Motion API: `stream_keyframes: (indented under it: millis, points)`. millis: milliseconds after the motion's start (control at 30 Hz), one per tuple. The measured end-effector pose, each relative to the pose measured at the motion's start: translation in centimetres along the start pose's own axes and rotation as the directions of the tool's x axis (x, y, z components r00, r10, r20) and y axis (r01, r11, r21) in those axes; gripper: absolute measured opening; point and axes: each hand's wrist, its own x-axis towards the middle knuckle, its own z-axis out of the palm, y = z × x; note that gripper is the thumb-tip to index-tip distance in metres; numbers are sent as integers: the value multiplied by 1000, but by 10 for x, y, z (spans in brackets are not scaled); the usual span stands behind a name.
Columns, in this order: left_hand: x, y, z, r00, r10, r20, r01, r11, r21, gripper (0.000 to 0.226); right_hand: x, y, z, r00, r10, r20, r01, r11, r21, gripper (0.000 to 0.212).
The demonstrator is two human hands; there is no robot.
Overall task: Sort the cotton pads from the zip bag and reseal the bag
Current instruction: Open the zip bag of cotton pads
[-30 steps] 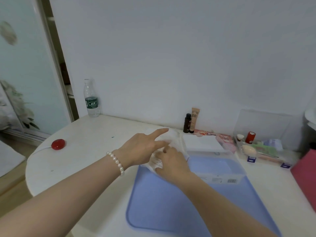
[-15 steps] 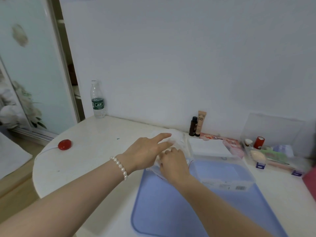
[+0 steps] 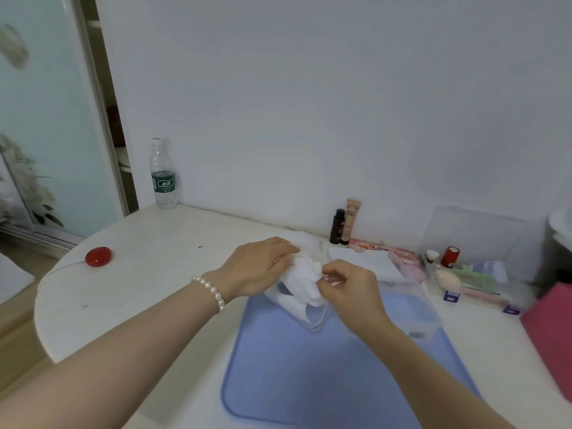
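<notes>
Soft white cotton in clear film

The cotton pads (image 3: 305,281) look fluffy and matt inside a thin, glossy clear plastic zip bag (image 3: 312,318); the blue mat (image 3: 309,376) looks smooth, the table (image 3: 148,274) white and faintly glossy.

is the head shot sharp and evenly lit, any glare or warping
Head view: soft, even light, no glare, faint shadows; hands and pads slightly blurred; wide-angle warping bows the door frame and table edge; bottle label readable only as green.

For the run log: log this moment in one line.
left hand: holds zip bag | right hand: pinches bag edge | cotton pads: inside bag | seal: unclear
</notes>
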Motion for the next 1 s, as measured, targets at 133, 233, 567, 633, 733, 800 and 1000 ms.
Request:
stream_keyframes:
  millis: [133,233,567,633,733,800,1000]
  points:
    - [-1,8,-2,996,-84,19,84,896,-437,57,-1,0,-8,980,197,-34,-175,928,329,24]
    - [-5,13,-3,990,-137,39,135,819,-558,65,-8,-3,-10,964,264,-16,-232,874,427,20]
    - [-2,32,-19,939,-309,-153,1,447,-895,20,-19,1,-35,906,375,195,-358,436,826,15]
    - [3,37,-17,938,-325,-119,20,395,-918,14,-18,3,-41,892,370,261,-389,332,859,18]
    - [10,43,-11,930,-357,-92,35,335,-942,13,-16,8,-50,857,397,329,-430,199,880,21]
    - [13,46,-8,926,-368,-87,31,304,-952,11,-14,14,-52,836,420,353,-447,149,882,20]
    - [-8,51,-1,813,-344,-469,-220,564,-796,5,-17,20,-47,830,399,390,-461,98,882,23]
